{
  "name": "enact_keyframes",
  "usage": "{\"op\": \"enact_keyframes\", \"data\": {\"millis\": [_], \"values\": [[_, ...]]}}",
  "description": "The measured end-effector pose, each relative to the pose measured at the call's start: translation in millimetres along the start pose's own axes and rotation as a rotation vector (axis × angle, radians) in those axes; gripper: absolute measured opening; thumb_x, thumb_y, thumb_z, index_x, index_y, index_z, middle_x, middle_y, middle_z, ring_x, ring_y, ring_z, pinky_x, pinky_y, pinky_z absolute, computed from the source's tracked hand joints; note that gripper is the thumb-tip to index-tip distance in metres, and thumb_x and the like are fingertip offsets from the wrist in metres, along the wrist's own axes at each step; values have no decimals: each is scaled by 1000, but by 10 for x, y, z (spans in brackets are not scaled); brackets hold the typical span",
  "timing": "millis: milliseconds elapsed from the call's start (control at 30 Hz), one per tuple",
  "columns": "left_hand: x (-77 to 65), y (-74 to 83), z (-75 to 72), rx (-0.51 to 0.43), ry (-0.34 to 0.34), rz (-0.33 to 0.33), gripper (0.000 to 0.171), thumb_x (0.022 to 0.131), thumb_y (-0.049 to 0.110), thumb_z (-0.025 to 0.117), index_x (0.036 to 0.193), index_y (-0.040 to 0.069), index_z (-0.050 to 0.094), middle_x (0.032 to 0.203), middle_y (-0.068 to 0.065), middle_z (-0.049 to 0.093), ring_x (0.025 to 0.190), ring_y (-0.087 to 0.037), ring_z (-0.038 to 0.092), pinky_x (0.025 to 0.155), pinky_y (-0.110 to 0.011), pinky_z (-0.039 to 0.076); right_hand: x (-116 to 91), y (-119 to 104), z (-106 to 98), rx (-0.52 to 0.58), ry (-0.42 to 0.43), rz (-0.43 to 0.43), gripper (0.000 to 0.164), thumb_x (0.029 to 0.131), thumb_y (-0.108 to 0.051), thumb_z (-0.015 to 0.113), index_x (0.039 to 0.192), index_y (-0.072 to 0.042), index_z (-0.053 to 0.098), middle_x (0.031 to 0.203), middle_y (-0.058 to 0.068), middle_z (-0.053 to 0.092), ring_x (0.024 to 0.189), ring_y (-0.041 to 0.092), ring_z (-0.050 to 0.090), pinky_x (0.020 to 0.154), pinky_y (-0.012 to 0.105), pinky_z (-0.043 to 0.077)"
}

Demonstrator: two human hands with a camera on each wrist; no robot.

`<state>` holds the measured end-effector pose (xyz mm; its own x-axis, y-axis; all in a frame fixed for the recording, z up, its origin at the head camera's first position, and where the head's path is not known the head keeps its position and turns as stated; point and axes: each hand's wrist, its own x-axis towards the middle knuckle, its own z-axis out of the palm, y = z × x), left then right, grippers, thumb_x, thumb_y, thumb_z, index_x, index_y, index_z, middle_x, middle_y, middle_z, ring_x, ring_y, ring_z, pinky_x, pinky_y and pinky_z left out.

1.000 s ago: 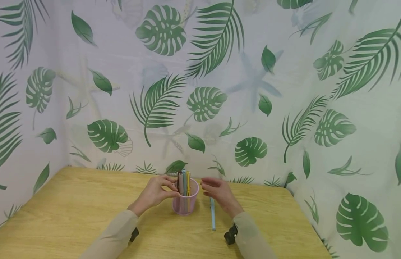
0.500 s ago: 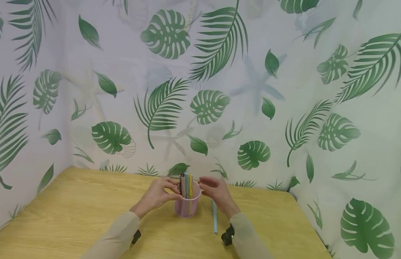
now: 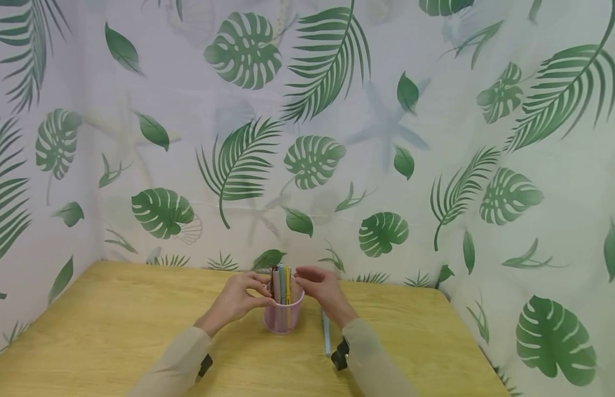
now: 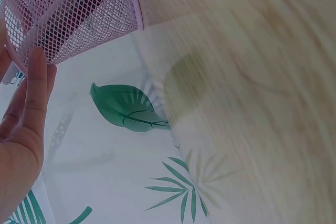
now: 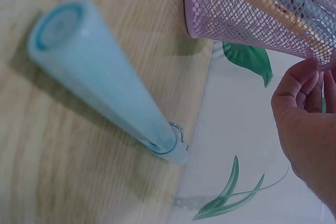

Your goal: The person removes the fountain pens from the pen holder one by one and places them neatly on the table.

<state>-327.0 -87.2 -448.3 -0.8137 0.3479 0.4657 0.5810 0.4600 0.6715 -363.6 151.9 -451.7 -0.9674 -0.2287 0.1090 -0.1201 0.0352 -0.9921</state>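
Observation:
A pink mesh pen holder stands upright on the table with several pens inside, among them a yellow pen and a grey pen. At its left rim my left hand grips the holder, thumb toward the front. The left wrist view has the mesh side with a finger laid against it. From the right, my right hand holds the opposite rim; in the right wrist view its bent fingertips meet the mesh. Beside the holder lies a light blue pen, its far end hidden behind the right hand.
The wooden table ends at a wall cloth printed with green leaves, close behind the holder. More of this cloth borders the table on both sides. A small black device is at the right cuff.
My right hand has moved left from beside the pen holder onto its right rim. The left hand stays at the left rim, and the holder and loose pen keep their places.

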Motion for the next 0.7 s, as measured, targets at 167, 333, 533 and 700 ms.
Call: {"op": "enact_keyframes", "data": {"millis": [167, 333, 533, 700], "values": [[2, 7, 11, -13, 6, 1, 13, 75, 25, 84, 78, 14, 78, 112, -12, 71, 105, -31, 66, 68, -19, 56, 25, 7, 16, -8, 8, -3, 41, 92, -6, 67, 130, 8, 57, 123, 21, 66, 99, 8, 66, 94, 41, 52], [16, 4, -2, -6, 10, 8, 11, 75, 24, 85, 77, 15, 78, 112, -11, 72, 104, -30, 66, 68, -19, 56, 59, -9, 49, -31, 40, -12, 39, 90, -9, 70, 125, 5, 62, 119, 19, 68, 95, 8, 66, 80, 26, 52], [20, -8, -9, -1, 7, -6, 11, 76, 24, 85, 77, 15, 78, 111, -11, 72, 103, -29, 66, 68, -19, 56, 56, -32, 78, -36, 38, -5, 38, 89, -10, 71, 125, 2, 64, 120, 19, 68, 95, 7, 65, 80, 27, 52], [21, -1, -9, -4, -3, 9, 14, 76, 27, 84, 78, 15, 79, 111, -12, 71, 104, -30, 66, 69, -20, 56, 57, -31, 93, -60, 47, -13, 37, 90, -10, 71, 124, 3, 64, 120, 20, 68, 96, 8, 65, 88, 35, 53]]}}
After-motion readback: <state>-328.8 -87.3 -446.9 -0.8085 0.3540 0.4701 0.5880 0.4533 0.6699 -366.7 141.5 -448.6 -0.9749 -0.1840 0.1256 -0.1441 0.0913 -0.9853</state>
